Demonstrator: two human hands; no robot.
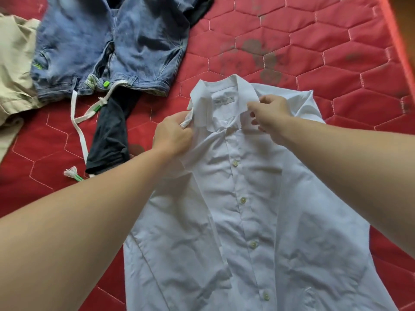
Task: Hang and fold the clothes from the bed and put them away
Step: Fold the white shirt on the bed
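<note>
A red quilted mattress [314, 37] supports all garments. A white button-up shirt [258, 209] lies front-up on its near right portion, buttoned, collar pointing away. Blue denim shorts [107, 46] lie at the far left, partly covering a dark garment [112, 133]; a beige garment [13, 68] sits at the left edge. The left hand [173, 135] grips the shirt's left collar edge. The right hand [269, 113] pinches the right collar.
</note>
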